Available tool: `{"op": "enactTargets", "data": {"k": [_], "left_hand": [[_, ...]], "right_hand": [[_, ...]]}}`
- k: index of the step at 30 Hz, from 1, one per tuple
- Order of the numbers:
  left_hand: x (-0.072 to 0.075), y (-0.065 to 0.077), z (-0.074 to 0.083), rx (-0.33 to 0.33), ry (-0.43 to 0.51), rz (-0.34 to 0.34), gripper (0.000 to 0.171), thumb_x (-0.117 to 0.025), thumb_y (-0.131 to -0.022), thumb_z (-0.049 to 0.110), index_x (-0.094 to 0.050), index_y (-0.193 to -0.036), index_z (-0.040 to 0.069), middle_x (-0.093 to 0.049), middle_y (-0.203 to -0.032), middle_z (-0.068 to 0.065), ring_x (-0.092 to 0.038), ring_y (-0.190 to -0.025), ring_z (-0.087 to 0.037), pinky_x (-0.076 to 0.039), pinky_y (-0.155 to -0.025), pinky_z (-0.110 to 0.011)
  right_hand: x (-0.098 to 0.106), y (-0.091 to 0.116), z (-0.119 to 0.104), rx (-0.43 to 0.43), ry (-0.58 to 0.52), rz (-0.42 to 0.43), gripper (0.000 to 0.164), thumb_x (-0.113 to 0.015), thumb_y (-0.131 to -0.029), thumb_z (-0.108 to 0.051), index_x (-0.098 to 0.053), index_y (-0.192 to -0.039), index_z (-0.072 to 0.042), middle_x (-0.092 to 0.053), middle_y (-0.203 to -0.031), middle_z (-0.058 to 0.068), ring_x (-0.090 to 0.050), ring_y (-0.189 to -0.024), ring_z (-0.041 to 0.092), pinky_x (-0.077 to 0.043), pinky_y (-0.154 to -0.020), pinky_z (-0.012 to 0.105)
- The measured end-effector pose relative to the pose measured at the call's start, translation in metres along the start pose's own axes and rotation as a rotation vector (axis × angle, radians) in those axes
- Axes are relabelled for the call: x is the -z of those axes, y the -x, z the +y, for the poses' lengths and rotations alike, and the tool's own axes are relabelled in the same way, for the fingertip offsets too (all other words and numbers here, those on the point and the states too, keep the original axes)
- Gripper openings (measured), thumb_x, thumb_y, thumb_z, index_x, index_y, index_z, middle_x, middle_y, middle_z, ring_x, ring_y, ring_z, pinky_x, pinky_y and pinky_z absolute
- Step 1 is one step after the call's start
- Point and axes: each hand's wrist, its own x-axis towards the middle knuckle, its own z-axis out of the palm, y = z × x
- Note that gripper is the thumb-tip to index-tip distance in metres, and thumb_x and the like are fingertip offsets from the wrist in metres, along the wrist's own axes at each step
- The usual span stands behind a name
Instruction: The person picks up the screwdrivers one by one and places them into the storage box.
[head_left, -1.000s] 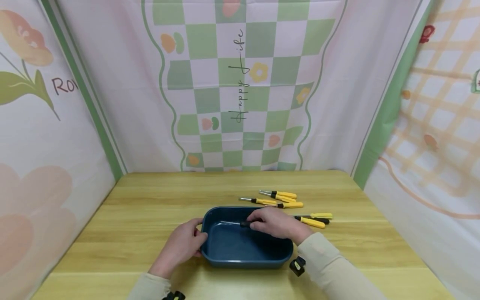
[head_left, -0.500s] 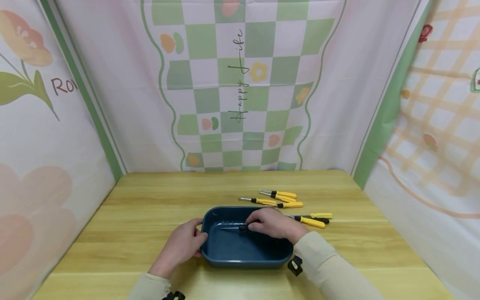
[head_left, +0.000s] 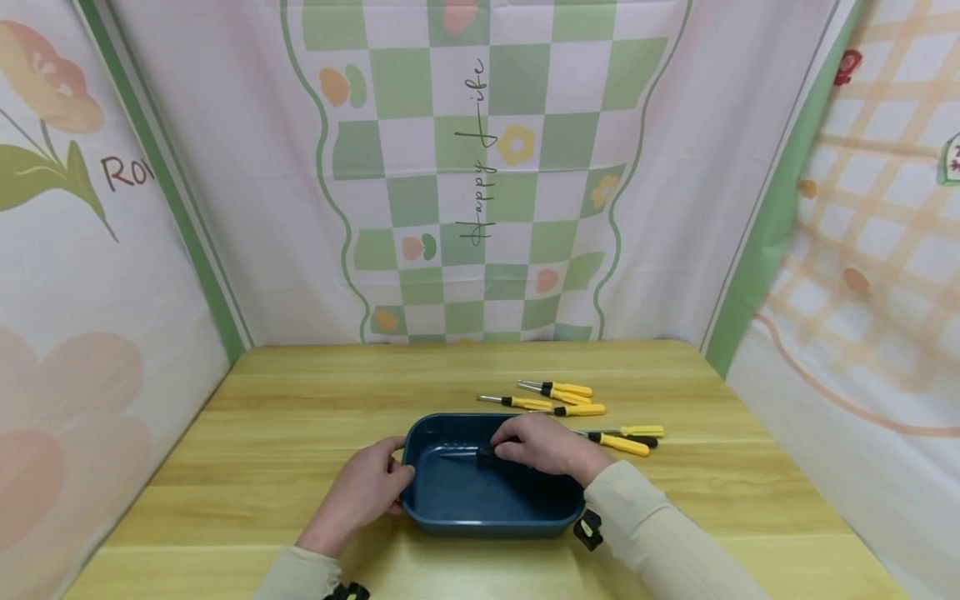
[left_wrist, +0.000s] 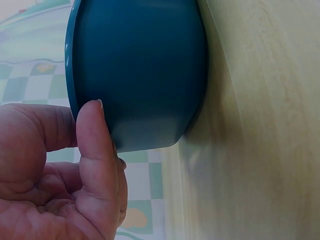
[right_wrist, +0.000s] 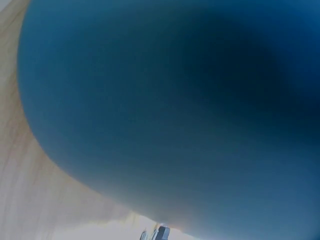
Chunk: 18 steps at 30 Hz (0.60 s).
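Observation:
A deep blue rectangular dish (head_left: 465,500) with rounded corners stands on the table in the head view. My left hand (head_left: 366,487) grips its left rim. In the left wrist view, the left thumb and a finger pinch the rim of the dish (left_wrist: 140,65). Inside the dish, my right hand (head_left: 543,447) holds a screwdriver (head_left: 486,455) by its black handle. The thin shaft points left, low over the dish floor; whether it touches is unclear. Most of the handle is hidden by the fingers. The right wrist view is filled by the blurred dish wall (right_wrist: 125,110).
Several yellow-handled screwdrivers (head_left: 572,390) lie behind the dish on the wooden table (head_left: 300,392). More screwdrivers (head_left: 626,445) lie to its right, one with a black handle (head_left: 647,441), close to my right forearm. Patterned cloth (head_left: 517,192) encloses the back and sides.
Inside the dish, the screwdriver's shaft has shifted slightly lower and toward me, with a small movement of my right hand. My left hand and the dish stay in place.

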Motion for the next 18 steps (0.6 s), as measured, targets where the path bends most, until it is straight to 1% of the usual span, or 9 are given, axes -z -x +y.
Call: {"op": "enactTargets", "data": {"k": [3,9,18], "left_hand": [[0.0001,0.0003,0.0004,0.004,-0.002,-0.001,0.053,-0.063,-0.098,0.012,-0.052,-0.148,-0.002,-0.061,-0.084,-0.006,-0.066,-0.06,-0.018,-0.061,-0.056,-0.032],[0.0003,0.0001,0.0005,-0.004,0.001,-0.004,0.053,-0.063,-0.098,0.011,-0.052,-0.148,-0.002,-0.061,-0.083,-0.006,-0.066,-0.06,-0.018,-0.061,-0.056,-0.033],[0.0002,-0.0005,0.001,0.006,-0.006,-0.003,0.054,-0.063,-0.098,0.012,-0.051,-0.149,-0.001,-0.061,-0.084,-0.006,-0.066,-0.061,-0.018,-0.061,-0.056,-0.032]], "right_hand": [[-0.0006,0.0005,-0.0011,-0.015,-0.021,0.002,0.025,-0.065,-0.104,-0.021,-0.074,-0.123,-0.009,-0.074,-0.108,0.001,-0.065,-0.071,0.012,-0.057,-0.069,0.033],[-0.0007,0.001,-0.0024,-0.035,-0.025,0.011,0.024,-0.065,-0.104,-0.021,-0.075,-0.123,-0.009,-0.074,-0.11,0.003,-0.065,-0.072,0.012,-0.057,-0.069,0.034],[-0.002,-0.0005,-0.0012,-0.057,-0.014,0.018,0.023,-0.067,-0.103,-0.02,-0.075,-0.122,-0.009,-0.074,-0.109,0.003,-0.065,-0.071,0.013,-0.058,-0.069,0.034]]}}
